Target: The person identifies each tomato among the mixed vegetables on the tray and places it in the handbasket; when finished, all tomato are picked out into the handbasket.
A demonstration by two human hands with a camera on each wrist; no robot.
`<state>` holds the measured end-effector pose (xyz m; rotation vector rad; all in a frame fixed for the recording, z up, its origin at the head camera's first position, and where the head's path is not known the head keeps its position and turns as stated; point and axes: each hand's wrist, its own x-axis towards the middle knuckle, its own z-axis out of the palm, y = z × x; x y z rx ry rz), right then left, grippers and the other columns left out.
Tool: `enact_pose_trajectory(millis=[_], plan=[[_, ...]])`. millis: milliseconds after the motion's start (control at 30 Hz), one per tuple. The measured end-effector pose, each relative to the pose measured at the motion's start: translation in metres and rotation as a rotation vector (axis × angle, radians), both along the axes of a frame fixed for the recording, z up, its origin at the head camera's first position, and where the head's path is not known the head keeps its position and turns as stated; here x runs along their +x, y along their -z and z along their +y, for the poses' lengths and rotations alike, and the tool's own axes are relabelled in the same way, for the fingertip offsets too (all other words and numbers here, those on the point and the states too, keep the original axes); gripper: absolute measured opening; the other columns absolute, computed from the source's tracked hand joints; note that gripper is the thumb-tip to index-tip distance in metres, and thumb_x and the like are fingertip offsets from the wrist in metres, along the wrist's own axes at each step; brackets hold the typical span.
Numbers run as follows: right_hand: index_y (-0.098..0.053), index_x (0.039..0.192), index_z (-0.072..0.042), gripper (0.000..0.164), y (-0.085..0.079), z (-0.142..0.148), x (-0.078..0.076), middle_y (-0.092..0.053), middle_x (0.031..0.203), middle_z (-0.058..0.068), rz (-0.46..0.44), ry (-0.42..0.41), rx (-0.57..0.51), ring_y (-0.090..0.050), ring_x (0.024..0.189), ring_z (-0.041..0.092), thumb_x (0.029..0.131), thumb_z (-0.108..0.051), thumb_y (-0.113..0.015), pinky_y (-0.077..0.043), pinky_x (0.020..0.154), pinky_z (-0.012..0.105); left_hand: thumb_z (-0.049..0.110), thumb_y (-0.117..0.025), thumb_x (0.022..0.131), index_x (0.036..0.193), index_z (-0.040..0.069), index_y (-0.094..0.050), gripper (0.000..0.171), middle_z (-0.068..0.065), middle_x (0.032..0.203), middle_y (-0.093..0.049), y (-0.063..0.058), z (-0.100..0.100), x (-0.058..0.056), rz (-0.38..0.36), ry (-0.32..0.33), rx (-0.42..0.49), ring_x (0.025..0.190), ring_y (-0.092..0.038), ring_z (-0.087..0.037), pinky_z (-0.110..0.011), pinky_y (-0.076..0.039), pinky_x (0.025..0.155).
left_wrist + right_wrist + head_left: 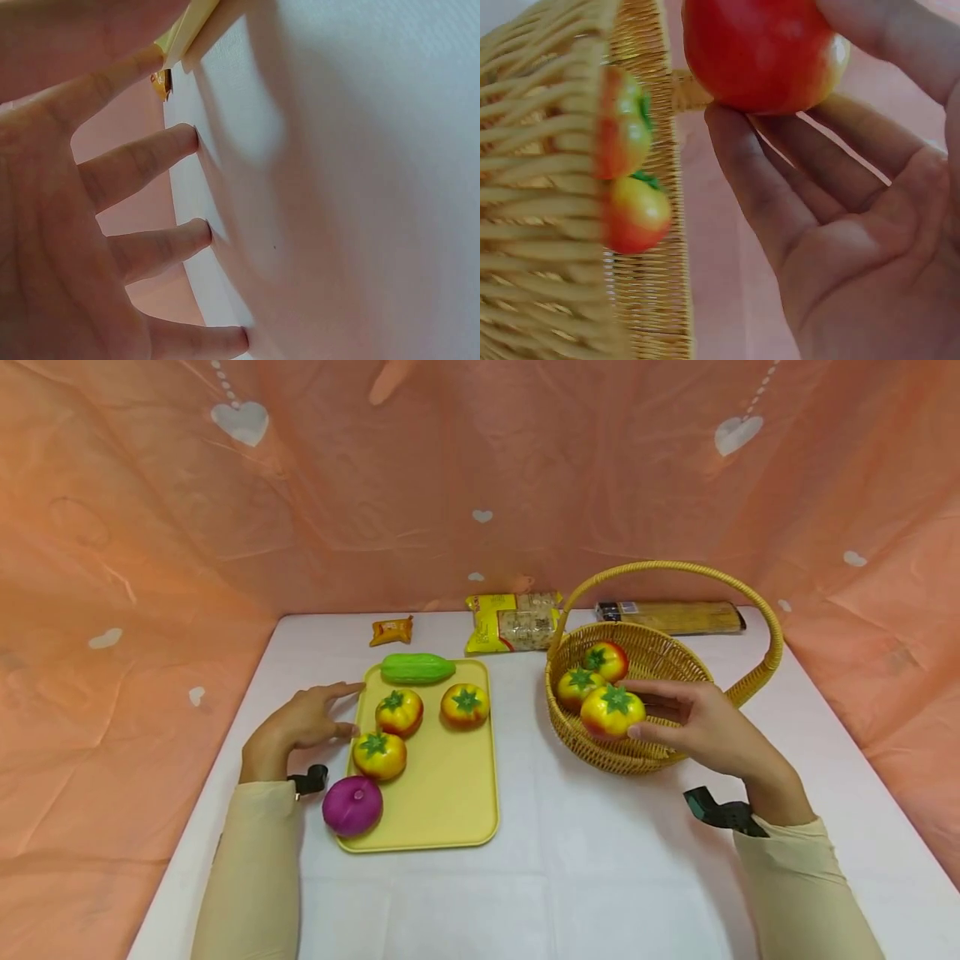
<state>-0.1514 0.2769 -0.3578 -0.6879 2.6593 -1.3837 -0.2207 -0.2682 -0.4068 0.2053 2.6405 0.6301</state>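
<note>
My right hand (pixel 701 722) holds a yellow-and-red toy tomato (pixel 611 713) between thumb and fingers over the wicker basket (pixel 622 764). In the right wrist view, the red underside of the held tomato (pixel 761 60) shows beside the basket's rim. Two similar tomatoes (pixel 606 661) lie inside the basket at its left. My left hand (pixel 300 727) is at the left edge of a yellow tray (pixel 442 793), its fingers extended. The left wrist view shows its fingertips (pixel 184 139) on the white tabletop, one at the tray's edge. Three tomatoes (pixel 464 705) sit on the tray.
A green cucumber-like vegetable (pixel 417 668) lies at the tray's far end, a purple round vegetable (pixel 352 806) at its near left corner. Behind stand a small orange packet (pixel 392 631), a yellow bag (pixel 513 622) and a noodle-like pack (pixel 675 617). The basket's tall handle (pixel 667 566) arches upward.
</note>
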Motion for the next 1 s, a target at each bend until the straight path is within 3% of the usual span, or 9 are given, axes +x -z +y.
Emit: enact_pose_trajectory(millis=[133, 367, 500, 633, 833, 1000], plan=[[-0.07, 0.143, 0.0, 0.049, 0.01, -0.001, -0.01, -0.074, 0.14, 0.021, -0.051, 0.016, 0.012, -0.072, 0.116, -0.002, 0.097, -0.008, -0.084, -0.058, 0.095, 0.011, 0.03, -0.081, 0.098, 0.169, 0.017, -0.044, 0.081, -0.031, 0.171, -0.039, 0.001, 0.001, 0.0, 0.009, 0.001, 0.007, 0.157, -0.031, -0.06, -0.085, -0.024, 0.123], [-0.07, 0.144, 0.0, 0.052, 0.03, -0.006, -0.023, -0.074, 0.138, 0.022, -0.119, 0.046, 0.148, -0.077, 0.12, 0.03, 0.098, -0.019, -0.085, -0.06, 0.093, 0.016, 0.028, -0.081, 0.098, 0.167, 0.014, -0.046, 0.079, -0.032, 0.17, -0.04, 0.003, 0.001, 0.0, 0.037, 0.018, 0.012, 0.156, -0.032, -0.061, -0.083, -0.025, 0.124], [-0.072, 0.143, -0.003, 0.054, 0.038, -0.012, -0.029, -0.077, 0.132, 0.019, -0.065, 0.066, 0.252, -0.078, 0.117, 0.03, 0.096, -0.024, -0.087, -0.064, 0.096, 0.032, 0.029, -0.082, 0.097, 0.167, 0.014, -0.046, 0.08, -0.033, 0.17, -0.04, 0.002, -0.001, -0.001, 0.046, 0.021, 0.015, 0.156, -0.033, -0.06, -0.082, -0.025, 0.124], [-0.073, 0.141, -0.002, 0.055, 0.044, -0.018, -0.033, -0.078, 0.129, 0.019, -0.037, 0.072, 0.281, -0.078, 0.113, 0.029, 0.094, -0.024, -0.089, -0.065, 0.097, 0.048, 0.03, -0.082, 0.097, 0.168, 0.014, -0.046, 0.081, -0.032, 0.17, -0.041, 0.001, 0.0, -0.001, 0.042, 0.021, 0.017, 0.156, -0.032, -0.061, -0.083, -0.024, 0.124], [-0.07, 0.142, 0.004, 0.058, 0.049, -0.022, -0.035, -0.076, 0.13, 0.025, -0.052, 0.057, 0.256, -0.08, 0.112, 0.033, 0.093, -0.02, -0.09, -0.065, 0.097, 0.051, 0.029, -0.083, 0.097, 0.167, 0.013, -0.046, 0.081, -0.033, 0.168, -0.042, 0.0, 0.001, 0.0, 0.05, 0.027, 0.009, 0.154, -0.033, -0.062, -0.083, -0.026, 0.123], [-0.069, 0.146, -0.004, 0.06, 0.043, -0.023, -0.031, -0.077, 0.131, 0.023, 0.003, 0.112, 0.298, -0.078, 0.117, 0.038, 0.094, -0.026, -0.089, -0.063, 0.1, 0.058, 0.029, -0.083, 0.097, 0.167, 0.013, -0.046, 0.081, -0.033, 0.17, -0.04, 0.0, 0.001, -0.001, 0.046, 0.021, 0.007, 0.155, -0.032, -0.062, -0.083, -0.026, 0.123]])
